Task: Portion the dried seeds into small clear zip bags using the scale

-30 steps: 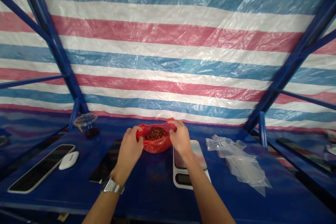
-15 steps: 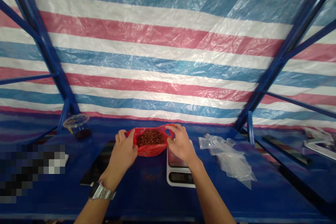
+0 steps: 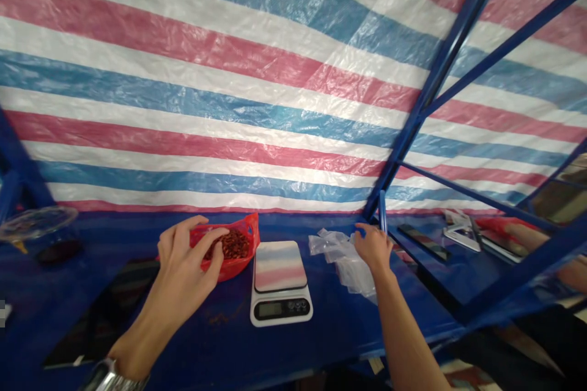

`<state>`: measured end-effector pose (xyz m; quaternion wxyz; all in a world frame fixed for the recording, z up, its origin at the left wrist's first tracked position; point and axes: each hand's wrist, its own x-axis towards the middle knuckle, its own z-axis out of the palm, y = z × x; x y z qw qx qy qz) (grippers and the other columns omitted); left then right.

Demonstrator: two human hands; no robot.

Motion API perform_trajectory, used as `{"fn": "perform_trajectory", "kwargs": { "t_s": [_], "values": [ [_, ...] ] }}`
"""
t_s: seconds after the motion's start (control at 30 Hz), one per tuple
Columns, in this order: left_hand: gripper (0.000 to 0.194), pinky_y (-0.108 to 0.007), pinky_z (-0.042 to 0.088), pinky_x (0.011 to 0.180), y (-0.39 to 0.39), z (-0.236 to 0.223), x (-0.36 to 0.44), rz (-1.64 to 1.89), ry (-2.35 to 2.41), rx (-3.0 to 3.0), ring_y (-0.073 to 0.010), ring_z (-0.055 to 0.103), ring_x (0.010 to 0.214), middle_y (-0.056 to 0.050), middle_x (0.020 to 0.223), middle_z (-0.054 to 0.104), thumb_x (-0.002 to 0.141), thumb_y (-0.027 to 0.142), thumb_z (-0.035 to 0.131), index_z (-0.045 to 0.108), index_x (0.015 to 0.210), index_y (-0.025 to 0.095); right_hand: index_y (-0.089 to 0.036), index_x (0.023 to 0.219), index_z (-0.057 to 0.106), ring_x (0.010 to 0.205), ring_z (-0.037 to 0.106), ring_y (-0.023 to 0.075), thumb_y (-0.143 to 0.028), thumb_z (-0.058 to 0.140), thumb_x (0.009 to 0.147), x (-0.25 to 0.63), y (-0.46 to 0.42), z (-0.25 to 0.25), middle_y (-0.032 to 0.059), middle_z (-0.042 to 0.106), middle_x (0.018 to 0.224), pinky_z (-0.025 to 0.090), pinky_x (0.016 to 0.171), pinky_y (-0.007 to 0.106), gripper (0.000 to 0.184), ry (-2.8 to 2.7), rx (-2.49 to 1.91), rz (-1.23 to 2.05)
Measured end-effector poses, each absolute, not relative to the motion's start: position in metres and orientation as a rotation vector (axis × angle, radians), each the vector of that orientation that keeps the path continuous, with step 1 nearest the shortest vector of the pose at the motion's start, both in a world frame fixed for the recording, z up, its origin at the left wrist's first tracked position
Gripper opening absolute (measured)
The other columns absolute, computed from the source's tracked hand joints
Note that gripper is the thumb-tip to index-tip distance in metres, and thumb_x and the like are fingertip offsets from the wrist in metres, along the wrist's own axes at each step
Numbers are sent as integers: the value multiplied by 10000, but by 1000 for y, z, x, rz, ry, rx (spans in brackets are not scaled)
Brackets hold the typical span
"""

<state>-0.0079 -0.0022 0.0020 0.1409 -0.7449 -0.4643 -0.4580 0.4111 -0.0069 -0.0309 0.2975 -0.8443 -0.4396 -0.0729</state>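
Red bag [image 3: 235,268], brown pieces [image 3: 238,245] inside; left fingers [image 3: 204,245] spread; right fingers [image 3: 368,233] near clear bags [image 3: 351,272], grip unclear.

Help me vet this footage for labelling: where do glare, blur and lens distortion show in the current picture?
Head view: whitish glare streaks the striped sheet, and the scale mirrors its stripes on its plate; head view, right edge: the other person's hand looks soft; head view, left edge: the cup appears stretched sideways, probably by a wide lens.
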Motion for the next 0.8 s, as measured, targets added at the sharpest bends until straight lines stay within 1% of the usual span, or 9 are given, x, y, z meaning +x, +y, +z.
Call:
{"fn": "perform_trajectory", "kwargs": {
  "t_s": [0.07,0.13,0.27,0.4,0.5,0.57,0.63,0.7,0.8],
  "values": [
    [223,-526,454,1064,-4,3,-1,-1330,-1294,-2188,-340,530,1201,-117,1245,583,939,243,556,744,1051,286,-200,1136,785,1166,652,362,-314,613,888,424,-11,-37,138,776,1141,407,1032,507,323,-1185,-2286,-127],
    [221,-503,470,1039,-7,4,6,-1327,-1233,-2226,-317,549,1157,-100,1206,613,930,203,563,738,1035,288,-214,1104,796,1080,702,343,-326,674,849,433,-11,-43,120,799,1049,436,1002,474,304,-1197,-2302,-77],
    [250,-457,495,1002,-17,4,24,-1300,-998,-2354,-268,561,1100,-80,1142,644,918,96,564,709,1039,260,-196,1169,768,1042,723,331,-309,680,831,443,-7,-46,140,787,1104,487,931,421,368,-1149,-2276,-74],
    [260,-405,516,957,-25,0,45,-1321,-787,-2486,-246,564,1082,-92,1118,638,909,19,554,677,1042,206,-163,1287,694,1046,714,298,-397,599,893,429,-7,-30,162,743,1199,527,880,386,468,-1067,-2106,-142],
    [250,-372,520,923,-27,-1,60,-1366,-812,-2553,-228,581,1049,-85,1097,636,932,36,551,666,1077,204,-147,1250,691,946,722,276,-493,646,861,391,-15,-12,149,744,1140,566,847,394,523,-1141,-1653,16],
    [225,-353,523,910,-27,-2,69,-1418,-882,-2587,-211,608,1018,-76,1077,638,958,75,550,659,1104,207,-179,1251,690,938,715,257,-518,685,852,361,-22,-4,114,750,1087,563,906,413,523,-1314,-1463,155],
    [204,-334,529,902,-26,-4,76,-1442,-930,-2635,-194,639,984,-67,1055,645,981,102,531,655,1106,205,-210,1291,671,966,699,247,-484,687,870,338,-25,-1,101,731,1098,557,941,429,503,-1415,-1394,184],
    [204,-325,536,892,-26,-8,82,-1404,-938,-2700,-186,661,956,-57,1027,654,994,108,504,655,1087,208,-209,1261,683,970,678,243,-444,685,855,330,-22,-2,99,689,1095,547,965,450,469,-1420,-1393,119],
    [223,-327,549,864,-27,-14,86,-1302,-899,-2774,-192,671,929,-52,1008,665,992,99,486,658,1074,216,-177,1230,668,882,660,217,-438,677,802,338,-13,-7,77,622,1047,570,889,424,502,-1292,-1380,173]
  ]
}}
